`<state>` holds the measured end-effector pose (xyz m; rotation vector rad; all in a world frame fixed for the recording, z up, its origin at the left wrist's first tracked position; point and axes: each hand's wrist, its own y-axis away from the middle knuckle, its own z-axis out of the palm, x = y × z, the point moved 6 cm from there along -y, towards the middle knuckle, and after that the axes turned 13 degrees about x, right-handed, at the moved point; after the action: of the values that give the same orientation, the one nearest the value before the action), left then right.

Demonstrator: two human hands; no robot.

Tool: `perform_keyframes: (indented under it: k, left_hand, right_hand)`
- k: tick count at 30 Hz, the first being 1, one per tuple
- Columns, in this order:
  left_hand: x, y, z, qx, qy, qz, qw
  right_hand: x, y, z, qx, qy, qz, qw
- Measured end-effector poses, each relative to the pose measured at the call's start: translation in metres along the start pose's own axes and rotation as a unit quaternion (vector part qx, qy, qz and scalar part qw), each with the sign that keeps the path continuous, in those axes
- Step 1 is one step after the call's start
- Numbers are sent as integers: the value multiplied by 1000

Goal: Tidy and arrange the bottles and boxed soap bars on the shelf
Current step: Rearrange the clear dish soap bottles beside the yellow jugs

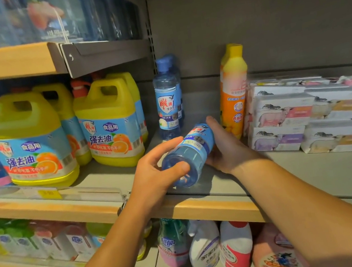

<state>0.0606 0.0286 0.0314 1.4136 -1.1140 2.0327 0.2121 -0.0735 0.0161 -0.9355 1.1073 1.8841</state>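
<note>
A clear blue bottle is tilted on its side just above the grey shelf, base toward me. My left hand grips its base end, and my right hand cups its label end from behind. Behind it, a matching blue bottle stands upright with another right behind it. An orange and yellow bottle stands to the right. Boxed soap bars are stacked at the right of the shelf.
Large yellow detergent jugs fill the left of the same shelf. The shelf below holds several spray and wash bottles. Blue packs sit on the shelf above. Bare grey shelf lies in front of the soap boxes.
</note>
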Motion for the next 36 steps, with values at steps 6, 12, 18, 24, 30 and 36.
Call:
perform_keyframes:
  k: [6,12,18,24,30,36]
  left_hand:
    - [-3,0,1,1,37,-34,999]
    - [8,1,0,63,-85,68,992]
    - [14,8,4,113,-213,131,962]
    - [10,2,-3,72,-6,34,997]
    - [3,4,7,-117,242,-188,945]
    - [-9,-1,9,-64,136,-190,970]
  right_hand:
    - [-34,4,1,47,16,-107,993]
    - [-73,37,24,29,73,-286,955]
    - [-80,77,48,95,106,-441,886]
    - [-85,95,60,-7,125,-422,898]
    - [-70,86,64,-242,-18,-176,954]
    - [-72,82,52,-170,60,-279,943]
